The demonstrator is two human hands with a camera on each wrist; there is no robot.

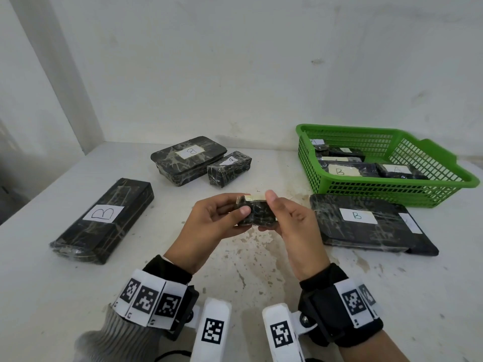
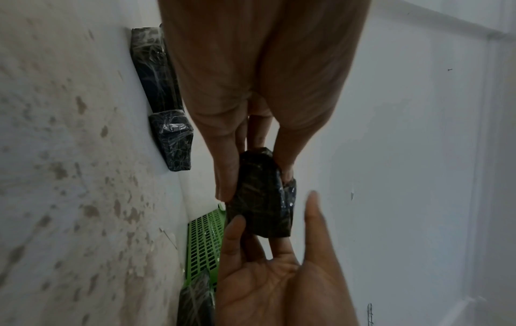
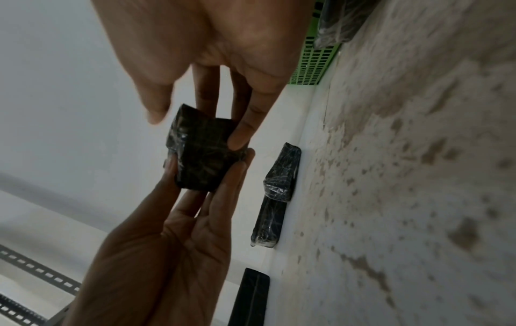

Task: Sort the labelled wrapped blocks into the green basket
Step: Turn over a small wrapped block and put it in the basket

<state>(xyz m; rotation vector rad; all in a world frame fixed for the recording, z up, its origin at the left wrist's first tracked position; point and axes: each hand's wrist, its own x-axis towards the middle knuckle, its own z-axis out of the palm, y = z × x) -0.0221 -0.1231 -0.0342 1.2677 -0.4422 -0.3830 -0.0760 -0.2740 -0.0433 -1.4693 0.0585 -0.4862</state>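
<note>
Both hands — left hand [image 1: 217, 220] and right hand [image 1: 290, 226] — pinch a small wrapped block [image 1: 257, 211] above the table [image 1: 248, 270], the green basket [image 1: 339, 188] near the right.

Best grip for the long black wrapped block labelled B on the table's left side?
Take the long black wrapped block labelled B across its narrow width near the middle, by the label, coming from above with the left hand. It lies flat on the white table with both long sides bare, and a grip at the middle would likely keep it from tipping.
</note>
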